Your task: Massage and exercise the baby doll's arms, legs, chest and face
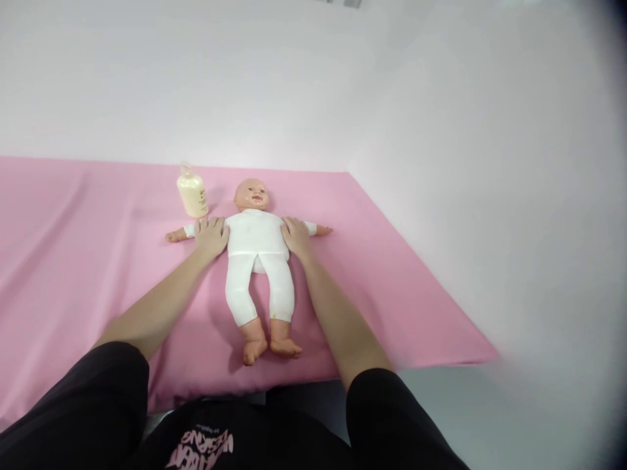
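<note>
A baby doll [255, 251] in a white bodysuit and white leggings lies on its back on a pink sheet [88, 261], head away from me, arms spread. My left hand [210, 235] lies flat on the doll's arm beside its torso, fingers apart. My right hand [294, 235] rests flat against the other side of the torso, over that arm. Neither hand grips anything.
A pale yellow lotion bottle [192, 193] with a pump stands on the sheet just left of the doll's head. The pink sheet ends at a white wall behind and on the right. Grey floor shows below the sheet's near edge.
</note>
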{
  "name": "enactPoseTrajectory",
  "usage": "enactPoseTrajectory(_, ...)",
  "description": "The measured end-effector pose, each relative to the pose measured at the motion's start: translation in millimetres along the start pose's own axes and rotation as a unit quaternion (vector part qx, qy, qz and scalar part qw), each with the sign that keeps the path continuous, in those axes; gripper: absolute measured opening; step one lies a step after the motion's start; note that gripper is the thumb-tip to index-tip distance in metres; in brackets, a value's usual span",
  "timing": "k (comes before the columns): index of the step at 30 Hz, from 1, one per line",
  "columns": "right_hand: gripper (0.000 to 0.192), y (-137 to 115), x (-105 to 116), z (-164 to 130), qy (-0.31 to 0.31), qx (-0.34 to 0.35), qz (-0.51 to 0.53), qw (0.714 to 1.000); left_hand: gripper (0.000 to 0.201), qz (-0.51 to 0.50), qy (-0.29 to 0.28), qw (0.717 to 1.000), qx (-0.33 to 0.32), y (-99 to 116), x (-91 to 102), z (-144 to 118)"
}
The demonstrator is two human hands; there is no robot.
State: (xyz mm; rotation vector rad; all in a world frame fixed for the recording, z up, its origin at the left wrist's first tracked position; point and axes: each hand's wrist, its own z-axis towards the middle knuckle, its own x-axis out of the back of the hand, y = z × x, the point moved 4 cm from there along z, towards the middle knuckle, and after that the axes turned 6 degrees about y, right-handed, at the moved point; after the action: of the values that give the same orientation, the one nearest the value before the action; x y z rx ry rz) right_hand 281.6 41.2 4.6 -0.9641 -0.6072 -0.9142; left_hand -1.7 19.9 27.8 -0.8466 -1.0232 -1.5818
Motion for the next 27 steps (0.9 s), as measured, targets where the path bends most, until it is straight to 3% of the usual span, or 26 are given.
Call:
enactPoseTrajectory(11,0.044,15.7,15.2,-3.2,0.018,-0.059,-0.108,0.992,0.054,0.016,0.008,1.000,0.019,-11.1,7.9,1.4)
enactPoseTrajectory(27,0.042,33.8,18.2,-2.3,0.043,-0.079,-0.081,0.993,0.052,0.007,0.008,1.000,-0.003,-6.5,0.6,1.1)
